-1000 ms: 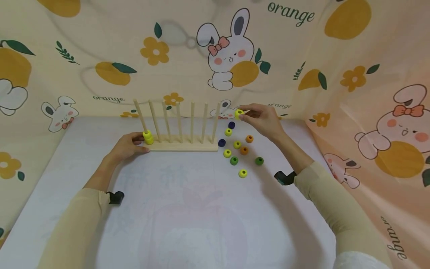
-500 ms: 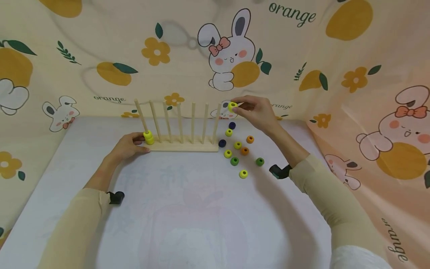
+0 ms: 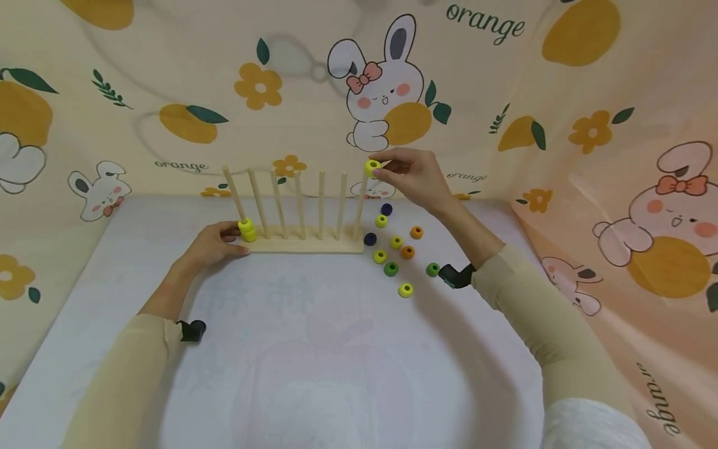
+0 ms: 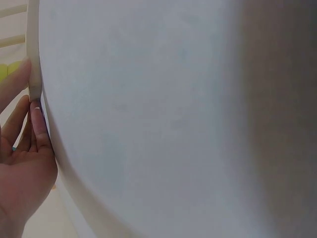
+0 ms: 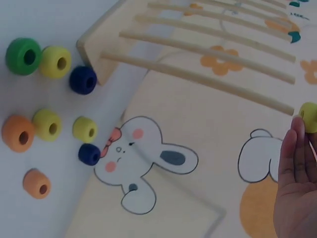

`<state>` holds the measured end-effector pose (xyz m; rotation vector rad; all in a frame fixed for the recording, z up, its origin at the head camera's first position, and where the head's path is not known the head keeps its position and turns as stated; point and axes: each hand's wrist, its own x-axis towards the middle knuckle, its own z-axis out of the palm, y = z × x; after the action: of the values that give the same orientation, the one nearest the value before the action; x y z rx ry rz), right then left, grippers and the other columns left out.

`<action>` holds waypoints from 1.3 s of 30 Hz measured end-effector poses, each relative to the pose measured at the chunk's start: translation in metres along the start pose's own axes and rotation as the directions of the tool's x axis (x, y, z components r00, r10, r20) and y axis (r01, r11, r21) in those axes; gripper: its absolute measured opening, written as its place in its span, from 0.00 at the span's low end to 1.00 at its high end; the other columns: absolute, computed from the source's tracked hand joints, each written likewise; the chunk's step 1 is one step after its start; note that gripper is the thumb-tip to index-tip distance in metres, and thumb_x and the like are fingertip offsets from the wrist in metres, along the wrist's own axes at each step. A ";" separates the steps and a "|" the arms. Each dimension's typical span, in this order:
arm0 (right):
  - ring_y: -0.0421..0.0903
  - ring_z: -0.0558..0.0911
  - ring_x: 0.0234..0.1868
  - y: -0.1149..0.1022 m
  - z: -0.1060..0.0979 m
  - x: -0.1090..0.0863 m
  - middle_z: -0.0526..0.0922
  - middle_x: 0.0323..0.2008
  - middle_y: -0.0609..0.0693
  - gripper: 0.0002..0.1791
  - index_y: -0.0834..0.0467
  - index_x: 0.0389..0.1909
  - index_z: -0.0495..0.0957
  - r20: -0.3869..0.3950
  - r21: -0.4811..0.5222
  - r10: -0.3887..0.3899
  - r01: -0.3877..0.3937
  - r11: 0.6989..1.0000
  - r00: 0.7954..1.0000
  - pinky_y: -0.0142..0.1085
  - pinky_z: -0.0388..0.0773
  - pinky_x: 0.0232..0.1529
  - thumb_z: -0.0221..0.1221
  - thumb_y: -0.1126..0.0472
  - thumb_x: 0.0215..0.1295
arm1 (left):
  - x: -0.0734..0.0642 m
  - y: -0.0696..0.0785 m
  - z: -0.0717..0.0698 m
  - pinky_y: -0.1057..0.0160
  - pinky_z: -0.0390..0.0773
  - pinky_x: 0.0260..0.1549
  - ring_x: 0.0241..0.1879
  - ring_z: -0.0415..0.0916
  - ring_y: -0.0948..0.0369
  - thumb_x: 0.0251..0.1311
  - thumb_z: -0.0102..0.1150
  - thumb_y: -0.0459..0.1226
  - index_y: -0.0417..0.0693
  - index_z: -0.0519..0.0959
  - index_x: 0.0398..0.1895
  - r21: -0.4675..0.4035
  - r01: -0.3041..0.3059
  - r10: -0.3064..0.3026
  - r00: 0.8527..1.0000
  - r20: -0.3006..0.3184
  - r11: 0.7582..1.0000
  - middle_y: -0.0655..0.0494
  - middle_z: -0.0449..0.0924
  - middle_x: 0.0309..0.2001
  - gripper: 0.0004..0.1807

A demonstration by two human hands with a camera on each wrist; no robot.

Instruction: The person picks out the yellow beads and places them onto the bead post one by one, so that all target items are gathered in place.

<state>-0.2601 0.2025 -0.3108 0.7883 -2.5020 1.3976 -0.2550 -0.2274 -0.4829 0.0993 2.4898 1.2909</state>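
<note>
Evidently, the work is only part done. In the head view, a pale wooden rack (image 3: 308,247) with seven rods carries a short stack of round yellow beads (image 3: 247,230) on its left-end rod (image 3: 234,192); its other six rods (image 3: 321,202) are bare. The right hand (image 3: 416,176) pinches a single round yellow bead (image 3: 372,168) at the tip of the right-end rod (image 3: 361,209) (not threaded on, by the look of it), and the left hand (image 3: 206,246) grips the rack's left end. Ten loose beads, yellow, orange, green (image 3: 391,269) and dark blue, lie near the rack's right end on the white table (image 3: 269,386), so I judge that most remain to be threaded. In the left wrist view, thumb and fingers flank the base's end. In the right wrist view, the pinched bead is just beyond the rod's tip.
</note>
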 end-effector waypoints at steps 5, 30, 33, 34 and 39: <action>0.44 0.84 0.38 -0.014 0.006 0.005 0.86 0.43 0.50 0.15 0.60 0.52 0.84 0.022 0.006 -0.016 0.016 1.000 1.000 0.32 0.83 0.43 0.66 0.62 0.64 | 0.000 0.001 0.000 0.46 0.63 0.69 0.66 0.64 0.42 0.57 0.72 0.37 0.34 0.57 0.75 -0.003 0.012 -0.012 1.000 -0.001 1.000 0.36 0.67 0.66 0.47; 0.45 0.86 0.39 -0.030 0.029 0.043 0.87 0.45 0.47 0.15 0.57 0.51 0.85 0.125 0.058 -0.072 0.065 0.996 0.990 0.34 0.84 0.44 0.68 0.60 0.63 | -0.002 0.005 0.001 0.46 0.62 0.69 0.66 0.63 0.42 0.57 0.71 0.37 0.35 0.56 0.75 0.006 0.015 -0.015 1.000 0.002 1.000 0.36 0.66 0.67 0.47; 0.47 0.86 0.40 -0.035 0.033 0.047 0.87 0.46 0.51 0.16 0.59 0.51 0.85 0.136 0.077 -0.070 0.060 0.995 0.988 0.35 0.84 0.44 0.68 0.62 0.63 | -0.001 0.003 0.001 0.46 0.62 0.69 0.66 0.63 0.42 0.57 0.71 0.37 0.34 0.56 0.75 0.012 0.006 -0.006 1.000 0.004 1.000 0.36 0.65 0.68 0.47; 0.47 0.86 0.40 -0.036 0.034 0.048 0.86 0.46 0.52 0.16 0.59 0.51 0.84 0.141 0.081 -0.064 0.052 0.995 0.988 0.35 0.84 0.44 0.67 0.63 0.63 | 0.000 0.002 0.001 0.46 0.62 0.69 0.67 0.63 0.42 0.58 0.71 0.37 0.33 0.56 0.75 0.014 0.004 -0.004 1.000 0.003 1.000 0.36 0.65 0.68 0.46; 0.46 0.86 0.41 -0.048 0.042 0.051 0.86 0.47 0.54 0.16 0.63 0.52 0.83 0.145 0.089 -0.028 0.015 0.996 0.989 0.34 0.83 0.45 0.66 0.66 0.63 | 0.001 0.000 0.001 0.45 0.63 0.68 0.67 0.63 0.41 0.57 0.72 0.38 0.32 0.57 0.74 0.019 -0.007 0.007 1.000 0.003 1.000 0.35 0.65 0.68 0.46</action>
<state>-0.2736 0.1283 -0.2784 0.9658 -2.5447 1.5028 -0.2557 -0.2267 -0.4837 0.1138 2.5014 1.2695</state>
